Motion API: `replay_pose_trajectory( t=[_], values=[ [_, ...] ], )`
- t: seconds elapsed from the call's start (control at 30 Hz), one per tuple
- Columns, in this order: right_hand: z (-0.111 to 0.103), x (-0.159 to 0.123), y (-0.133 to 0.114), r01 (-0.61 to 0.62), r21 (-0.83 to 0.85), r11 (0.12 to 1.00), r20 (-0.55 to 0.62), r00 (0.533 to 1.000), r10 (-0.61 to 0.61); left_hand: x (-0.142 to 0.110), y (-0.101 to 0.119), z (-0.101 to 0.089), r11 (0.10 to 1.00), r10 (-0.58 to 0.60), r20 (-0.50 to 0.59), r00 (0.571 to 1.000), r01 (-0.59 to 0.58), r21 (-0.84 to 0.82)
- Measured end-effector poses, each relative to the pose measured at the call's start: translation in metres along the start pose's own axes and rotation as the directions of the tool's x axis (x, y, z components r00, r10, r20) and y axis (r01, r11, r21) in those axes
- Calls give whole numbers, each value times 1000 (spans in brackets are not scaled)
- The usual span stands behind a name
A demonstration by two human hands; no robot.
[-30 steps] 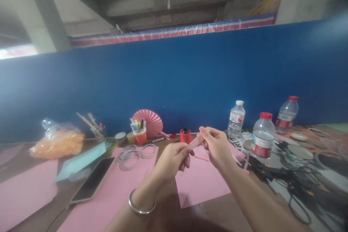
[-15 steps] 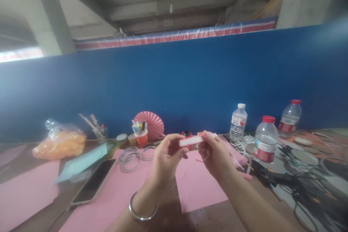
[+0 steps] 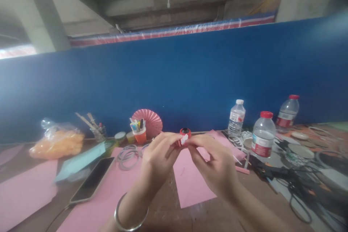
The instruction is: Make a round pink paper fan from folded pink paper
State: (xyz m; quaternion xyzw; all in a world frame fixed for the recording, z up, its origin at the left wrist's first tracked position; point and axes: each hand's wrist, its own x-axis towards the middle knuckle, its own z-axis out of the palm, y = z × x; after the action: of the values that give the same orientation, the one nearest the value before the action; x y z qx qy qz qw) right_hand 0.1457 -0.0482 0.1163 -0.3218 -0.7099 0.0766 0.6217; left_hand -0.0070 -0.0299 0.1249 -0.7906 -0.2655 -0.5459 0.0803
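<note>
I can't read the blurred label [image 3: 262,145] on the nearer red-capped bottle [image 3: 265,127], but the left hand [image 3: 160,157] and right hand [image 3: 213,161] pinch a small, partly hidden white strip [image 3: 184,139].

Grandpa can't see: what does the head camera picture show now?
A person's left hand and right hand pinch a small white piece above a table with pink paper. Behind are a pink pleated fan, pens in a cup and three plastic bottles before a blue wall.
</note>
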Motion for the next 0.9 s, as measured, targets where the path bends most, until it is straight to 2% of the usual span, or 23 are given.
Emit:
replay_pose_trajectory(
  t=[0.07, 0.2, 0.37, 0.6, 0.9],
  values=[
    [-1, -1, -6, -15, -21, 1000, 5, 1000, 16, -1, 2, 1, 998, 48, -1, 999, -48, 28],
    [-2, -2, -10, -168, 32, 985, 30, 985, 167, -3, 4, 1, 996, 51, -8, 999, -50, 70],
    [-4, 0, -9, -304, 126, 944, 76, 952, 297, -4, 2, 1, 993, 116, -18, 993, -116, 2],
    [-5, 3, -6, -375, 146, 916, 131, 925, 358, -4, 0, 1, 992, 129, 16, 992, -128, -19],
    [-2, 4, -3, -434, 175, 884, 143, 899, 413, -3, 2, 1, 993, 116, 39, 993, -116, -10]
  ],
)
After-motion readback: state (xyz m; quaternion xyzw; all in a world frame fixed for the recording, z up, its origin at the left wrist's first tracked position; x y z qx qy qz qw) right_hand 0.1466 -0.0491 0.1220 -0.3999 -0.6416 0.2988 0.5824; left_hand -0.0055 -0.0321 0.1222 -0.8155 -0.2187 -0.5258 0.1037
